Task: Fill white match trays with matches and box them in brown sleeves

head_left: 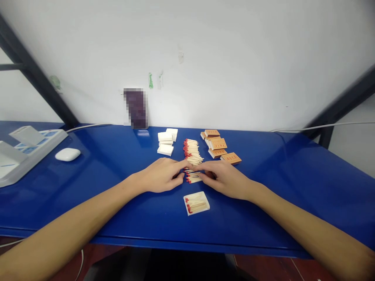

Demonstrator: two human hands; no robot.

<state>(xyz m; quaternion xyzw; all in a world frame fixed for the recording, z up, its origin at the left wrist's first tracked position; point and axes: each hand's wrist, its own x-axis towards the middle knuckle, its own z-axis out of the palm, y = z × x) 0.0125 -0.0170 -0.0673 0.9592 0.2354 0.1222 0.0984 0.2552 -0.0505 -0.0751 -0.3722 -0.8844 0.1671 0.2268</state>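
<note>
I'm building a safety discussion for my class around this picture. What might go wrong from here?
The loose matches lie in an untidy pile with both hands at it, so a careless push by the left hand or right hand might scatter some.
The open tray of matches sits between the forearms; a wrist might knock it and spill them.
The nearest orange matchbox, just beyond the right hand, could get nudged.
</note>
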